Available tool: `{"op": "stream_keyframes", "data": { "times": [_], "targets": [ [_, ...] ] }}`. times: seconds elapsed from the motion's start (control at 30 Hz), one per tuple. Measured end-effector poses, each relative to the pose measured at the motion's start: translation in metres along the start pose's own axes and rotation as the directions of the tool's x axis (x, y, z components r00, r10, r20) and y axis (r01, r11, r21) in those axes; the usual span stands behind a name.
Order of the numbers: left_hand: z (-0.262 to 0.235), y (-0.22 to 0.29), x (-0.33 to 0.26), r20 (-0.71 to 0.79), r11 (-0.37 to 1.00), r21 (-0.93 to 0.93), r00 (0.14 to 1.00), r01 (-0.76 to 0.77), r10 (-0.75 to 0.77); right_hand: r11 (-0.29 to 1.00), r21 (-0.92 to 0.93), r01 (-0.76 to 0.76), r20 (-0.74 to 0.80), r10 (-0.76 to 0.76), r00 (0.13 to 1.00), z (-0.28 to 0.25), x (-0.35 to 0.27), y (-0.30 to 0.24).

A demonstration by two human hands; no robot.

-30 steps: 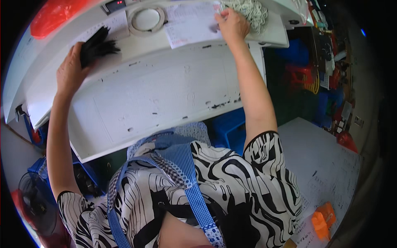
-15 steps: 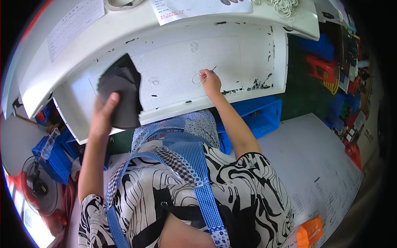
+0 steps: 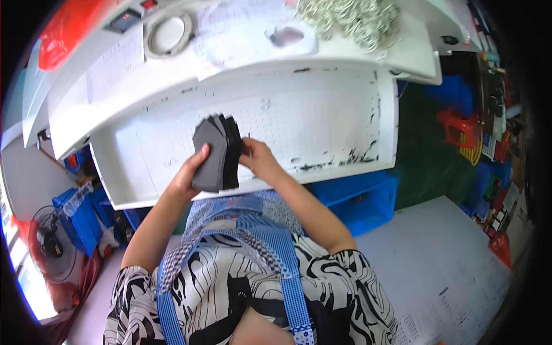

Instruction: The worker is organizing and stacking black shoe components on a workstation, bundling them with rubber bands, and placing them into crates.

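My left hand (image 3: 188, 171) is closed round the lower left side of a stack of dark grey, flat cut pieces (image 3: 211, 155), its thumb on the top face. The stack is tilted over the white tray (image 3: 322, 115), with its upper ends fanned out unevenly. At the stack's right edge is my right hand (image 3: 262, 162), fingers pinched together. A thin pale rubber band (image 3: 251, 157) shows at these fingers, partly hidden. A small dark tip stands above them; I cannot make out what it belongs to.
A heap of pale rubber bands (image 3: 365, 23) lies on the white ledge beyond the tray, with a tape roll (image 3: 154, 41) and paper sheets (image 3: 230, 43). Black scraps (image 3: 359, 155) litter the tray's right end. Below it stands a blue crate (image 3: 368, 201); a fan (image 3: 52, 241) is at left.
My left hand has brought the stack rightward, toward the middle. My right hand has moved left and nearer me, from over the tray to the stack's right edge, with the pale band.
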State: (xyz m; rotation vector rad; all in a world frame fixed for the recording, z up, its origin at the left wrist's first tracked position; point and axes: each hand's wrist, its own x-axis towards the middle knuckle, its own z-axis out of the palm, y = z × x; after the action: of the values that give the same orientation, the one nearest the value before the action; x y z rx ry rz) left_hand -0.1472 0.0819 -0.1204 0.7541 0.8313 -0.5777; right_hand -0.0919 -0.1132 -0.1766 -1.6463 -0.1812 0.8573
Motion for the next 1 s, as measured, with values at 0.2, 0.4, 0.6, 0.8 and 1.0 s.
{"op": "stream_keyframes", "data": {
  "times": [0.2, 0.4, 0.6, 0.8, 1.0],
  "targets": [
    [0.009, 0.014, 0.004, 0.073, 0.996, 0.087, 0.997, 0.000, -0.006, 0.769, 0.616, -0.170, 0.016, 0.204, 0.979, 0.002, -0.005, -0.023],
    [0.045, 0.039, -0.002, 0.074, 0.971, 0.238, 0.997, -0.035, 0.018, 0.243, 0.959, -0.145, 0.070, 0.292, 0.954, -0.024, 0.004, -0.040],
    [0.044, 0.048, -0.002, 0.191, 0.909, 0.394, 0.980, -0.136, 0.064, 0.605, 0.684, -0.406, 0.291, 0.285, 0.914, -0.031, -0.011, -0.009],
    [0.027, 0.050, 0.014, 0.351, 0.321, 0.864, 0.921, -0.388, 0.169, 0.267, 0.943, -0.198, 0.158, 0.164, 0.974, -0.070, -0.013, -0.068],
    [0.011, 0.058, 0.038, 0.325, -0.149, 0.945, 0.878, -0.290, 0.351, 0.983, -0.130, 0.130, 0.138, -0.112, 0.984, 0.025, -0.062, -0.116]
  ]
}}
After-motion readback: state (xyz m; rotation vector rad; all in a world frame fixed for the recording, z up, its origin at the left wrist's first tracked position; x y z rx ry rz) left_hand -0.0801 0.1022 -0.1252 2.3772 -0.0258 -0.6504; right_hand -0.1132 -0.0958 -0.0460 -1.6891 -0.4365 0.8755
